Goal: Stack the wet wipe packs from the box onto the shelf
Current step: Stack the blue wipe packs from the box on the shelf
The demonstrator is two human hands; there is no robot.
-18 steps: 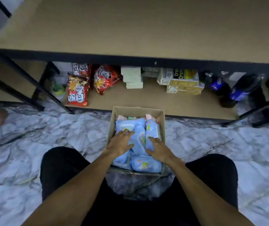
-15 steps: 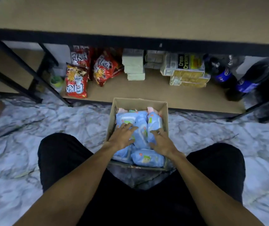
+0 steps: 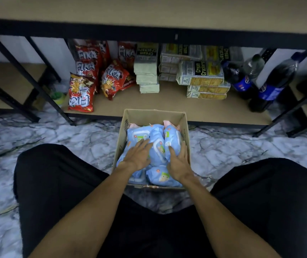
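Note:
A cardboard box [image 3: 153,115] stands on the marble floor between my knees, in front of the low shelf [image 3: 177,103]. Several light-blue wet wipe packs [image 3: 158,144] fill it, with a pink pack showing at the back. My left hand [image 3: 138,155] lies flat on the left packs, fingers spread and nearly straight. My right hand [image 3: 179,161] rests on the right packs, its fingers reaching along an upright pack near the box's right wall. Neither hand has lifted a pack.
The low shelf holds red snack bags [image 3: 82,94] at the left, stacked cracker packs [image 3: 203,79] in the middle and dark soda bottles [image 3: 271,84] at the right. A bare strip of shelf board lies just behind the box. A black-framed upper shelf [image 3: 149,34] overhangs.
The view has tilted up, showing more of the low shelf. Both hands have stayed on the packs, sliding slightly forward in the box.

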